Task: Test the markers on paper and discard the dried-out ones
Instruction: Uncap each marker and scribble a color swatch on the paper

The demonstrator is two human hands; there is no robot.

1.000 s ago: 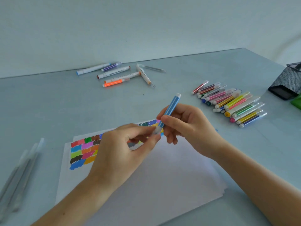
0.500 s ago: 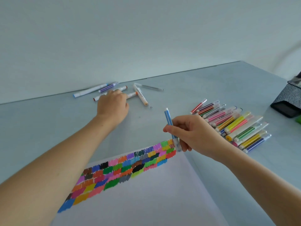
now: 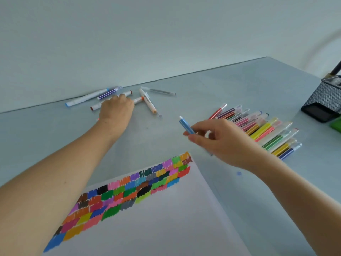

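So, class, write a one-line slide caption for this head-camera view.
Right hand holds a blue marker above swatch-covered paper; left hand reaches among far markers.

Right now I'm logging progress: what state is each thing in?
blue marker: pinched in right hand, off the paper
left hand: resting on far markers
paper: flat, swatches along its far edge
marker pile: lying capped
mesh holder: tipped over

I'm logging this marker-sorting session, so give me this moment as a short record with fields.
left hand: reaching over the far marker group; grip hidden
right hand: fingers pinch a blue marker
paper: rows of colour swatches along its far edge
marker pile: lying to the right
mesh holder: far right edge
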